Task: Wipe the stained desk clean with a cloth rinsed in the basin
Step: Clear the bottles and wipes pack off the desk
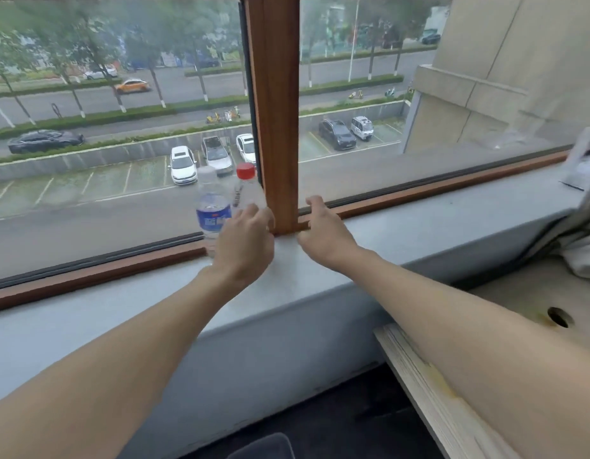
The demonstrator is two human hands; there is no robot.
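Two bare arms are stretching out over a grey window sill (pixel 121 313) toward the glass. The left hand (pixel 244 240) is reaching to the foot of a clear red-capped bottle (pixel 245 183), its back to the camera and its fingers (pixel 254 212) curling against the bottle's lower part. The thumb is hidden, so whether it is actually gripping the bottle cannot be told. Just to the left, a second clear bottle with a blue label (pixel 211 207) is standing upright on the sill, close beside the first.

The right hand (pixel 323 228) is sitting on the other side of the wooden mullion (pixel 275 111). Its fingers are bending over the top of the window rail (pixel 419 193) while the thumb is pressing on the rail's near face, so the hand is holding the rail.

The desk (pixel 505 293) is lying low on the right, well apart from both hands. It is a pale wooden top butting against the sill, with the right forearm passing above its near corner. A round cable hole (pixel 559 317) is showing in the top, with a yellowish stain (pixel 538 318) just beside it, and more yellow marking is running along the worn front edge (pixel 442 389). A bundle of pale fabric (pixel 581 246) is resting at the far right, where desk and sill meet.
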